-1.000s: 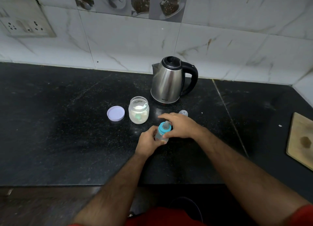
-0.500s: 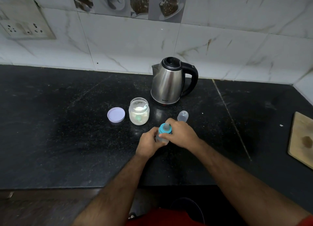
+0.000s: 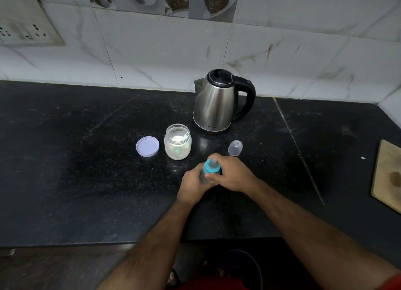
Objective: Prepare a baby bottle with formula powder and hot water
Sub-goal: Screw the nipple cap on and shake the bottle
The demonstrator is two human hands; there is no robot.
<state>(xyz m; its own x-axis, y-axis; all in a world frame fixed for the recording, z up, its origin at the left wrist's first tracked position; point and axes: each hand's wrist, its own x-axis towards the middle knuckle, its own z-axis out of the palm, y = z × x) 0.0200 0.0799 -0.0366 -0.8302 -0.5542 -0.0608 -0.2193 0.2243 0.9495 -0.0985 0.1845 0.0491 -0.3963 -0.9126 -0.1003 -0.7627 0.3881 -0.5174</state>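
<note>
A small baby bottle (image 3: 211, 167) with a blue collar and clear teat stands on the black counter (image 3: 76, 170). My left hand (image 3: 193, 186) grips its body from the left, hiding most of it. My right hand (image 3: 233, 174) wraps its fingers round the blue collar. An open glass jar of white formula powder (image 3: 177, 142) with a scoop inside stands just behind, its lilac lid (image 3: 147, 146) lying to its left. The steel electric kettle (image 3: 217, 103) with a black handle stands behind the jar, lid shut. The clear bottle cap (image 3: 235, 148) lies behind my right hand.
A wooden board (image 3: 387, 174) lies at the counter's right edge. A tiled wall (image 3: 152, 51) with a socket plate (image 3: 19, 27) runs behind the counter. The counter's front edge is near my forearms.
My right hand has shifted on the blue collar, its fingers now lower round it, uncovering the clear cap behind. The bottle and my left hand stay in place.
</note>
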